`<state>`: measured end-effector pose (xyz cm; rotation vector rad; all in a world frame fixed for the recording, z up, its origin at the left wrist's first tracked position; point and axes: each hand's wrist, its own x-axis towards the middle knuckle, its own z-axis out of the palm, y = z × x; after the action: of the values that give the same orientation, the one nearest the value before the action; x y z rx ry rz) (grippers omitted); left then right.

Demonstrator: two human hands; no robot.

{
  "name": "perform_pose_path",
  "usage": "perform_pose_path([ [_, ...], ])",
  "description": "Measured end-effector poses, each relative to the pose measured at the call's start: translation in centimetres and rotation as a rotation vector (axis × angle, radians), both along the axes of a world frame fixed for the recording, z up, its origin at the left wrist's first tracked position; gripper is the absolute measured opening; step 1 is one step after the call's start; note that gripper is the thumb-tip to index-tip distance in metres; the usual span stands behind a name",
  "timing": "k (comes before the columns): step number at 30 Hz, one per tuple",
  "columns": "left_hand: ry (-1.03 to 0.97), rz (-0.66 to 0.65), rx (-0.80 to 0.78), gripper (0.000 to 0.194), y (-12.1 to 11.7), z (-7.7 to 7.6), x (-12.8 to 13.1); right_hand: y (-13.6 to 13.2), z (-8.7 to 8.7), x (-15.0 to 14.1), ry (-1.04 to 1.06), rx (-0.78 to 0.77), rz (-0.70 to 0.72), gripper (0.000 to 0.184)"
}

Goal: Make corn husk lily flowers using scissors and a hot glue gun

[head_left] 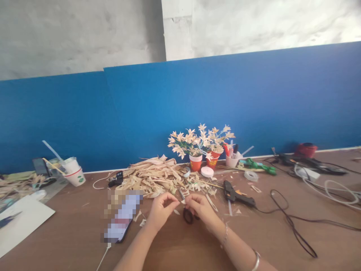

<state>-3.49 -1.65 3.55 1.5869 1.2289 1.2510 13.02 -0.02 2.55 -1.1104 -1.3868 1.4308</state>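
My left hand [163, 211] is closed in a pinch, thumb against fingertips; anything between them is too small to make out. Close beside it, my right hand [201, 210] pinches a small pale pointed piece [183, 201] at its fingertips. Black-handled scissors [188, 216] lie on the table just under the right hand, partly covered by it. Beyond both hands spreads a heap of dry pale husk strips [156, 175]. A loose pale scrap [176, 212] rests between the hands.
Left stands a phone [121, 218] on a cable. Pale flowers [194, 141] fill red paper cups [195, 163] at the back, near a white round lid [207, 172]. A black glue gun [238, 195], tape roll [251, 176] and cables [296, 222] lie right; a white cup [75, 177] stands left.
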Motion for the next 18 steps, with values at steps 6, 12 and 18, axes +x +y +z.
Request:
perform_pose_path([
  [6,-0.018,-0.045,0.109,0.007,0.14,-0.13,-0.2,0.11,-0.26,0.08,-0.008,0.007,0.008,0.027],
  [12,0.005,-0.042,0.197,0.014,0.08,0.37,-0.56,0.13,-0.34,0.14,0.008,0.017,0.027,0.027],
  [18,-0.006,-0.008,0.05,0.017,0.09,-0.1,-0.42,0.1,-0.23,0.15,0.008,0.005,0.02,0.027],
])
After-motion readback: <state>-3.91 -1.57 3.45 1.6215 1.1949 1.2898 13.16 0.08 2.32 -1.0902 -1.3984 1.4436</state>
